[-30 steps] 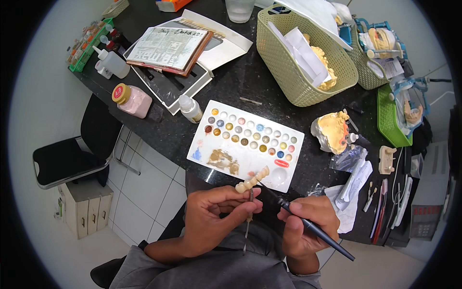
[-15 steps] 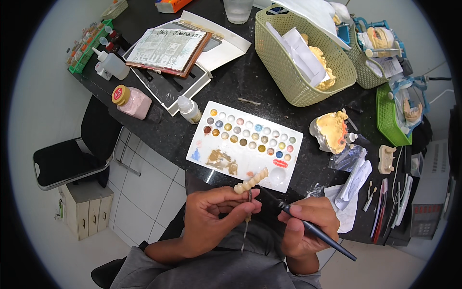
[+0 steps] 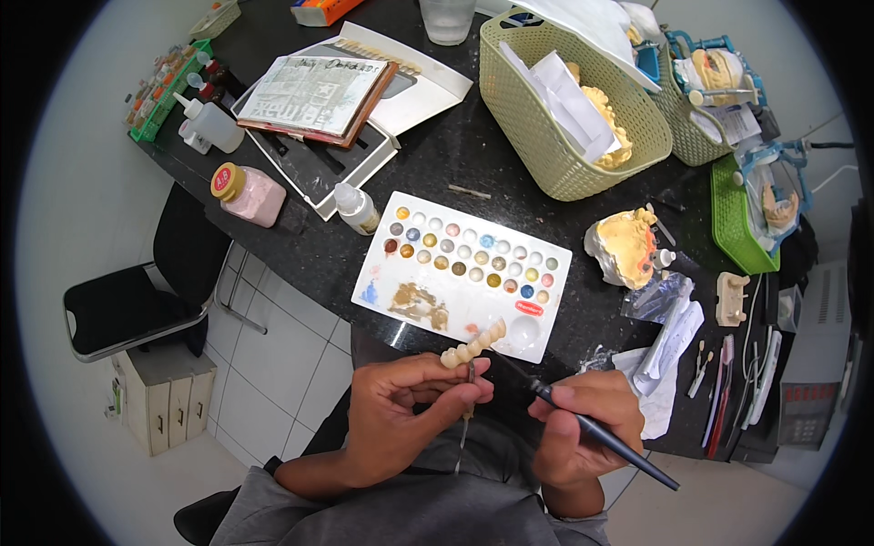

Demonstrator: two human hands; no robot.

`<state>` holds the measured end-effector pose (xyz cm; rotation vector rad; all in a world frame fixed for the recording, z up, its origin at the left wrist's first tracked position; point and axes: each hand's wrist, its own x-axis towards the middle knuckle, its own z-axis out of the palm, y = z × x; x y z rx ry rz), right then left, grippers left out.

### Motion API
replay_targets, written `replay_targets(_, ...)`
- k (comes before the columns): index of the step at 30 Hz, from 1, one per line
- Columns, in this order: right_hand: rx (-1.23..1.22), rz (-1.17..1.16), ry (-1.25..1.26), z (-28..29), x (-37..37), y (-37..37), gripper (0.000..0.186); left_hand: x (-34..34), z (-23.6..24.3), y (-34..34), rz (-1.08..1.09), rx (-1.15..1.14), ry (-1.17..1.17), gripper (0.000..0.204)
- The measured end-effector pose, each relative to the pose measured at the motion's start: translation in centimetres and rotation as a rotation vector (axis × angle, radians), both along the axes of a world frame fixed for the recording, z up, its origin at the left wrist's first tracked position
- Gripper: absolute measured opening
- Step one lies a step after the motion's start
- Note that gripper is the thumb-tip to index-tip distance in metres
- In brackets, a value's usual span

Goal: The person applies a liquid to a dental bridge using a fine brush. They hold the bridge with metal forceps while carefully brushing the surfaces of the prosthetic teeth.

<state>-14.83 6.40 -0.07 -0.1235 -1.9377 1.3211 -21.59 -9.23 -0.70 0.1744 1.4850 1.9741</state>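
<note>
My left hand is closed on a thin metal holder, which carries a curved row of cream dental crowns above the fingertips. My right hand grips a dark-handled fine brush, its tip at the crowns. Just beyond both hands lies a white palette with several wells of coloured paste and brown smears. A stone dental model stands to the palette's right, and a small white bottle stands at its upper left.
At the back are mesh baskets with models, an open notepad on trays, and a jar of pink powder. Slim tools and crumpled paper lie at the right. A black chair stands left of the dark worktop.
Both hands and what they hold have shifted very slightly to the left; the brush handle is angled a little differently. Nothing was taken up or let go.
</note>
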Motion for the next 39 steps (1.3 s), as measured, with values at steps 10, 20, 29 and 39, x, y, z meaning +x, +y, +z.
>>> replay_targets(10, 0.027, 0.077, 0.069, -0.6, 0.8, 0.3, 0.013, 0.8, -0.6, -1.0, -0.044, -0.064, -0.024, 0.020)
replay_targets(20, 0.069, 0.073, 0.100, -0.7, -0.1, -0.1, 0.011, 0.8, -1.2, -1.0, -0.048, -0.053, -0.010, 0.023)
replay_targets(29, 0.037, 0.043, 0.044, -0.6, 0.4, -0.1, 0.009, 0.7, -1.1, -1.0, -0.049, -0.038, -0.052, 0.021)
replay_targets(39, 0.075, 0.050, 0.000, -0.5, 0.5, 0.2, 0.009, 0.8, -1.2, -1.0, -0.042, -0.025, -0.058, 0.019)
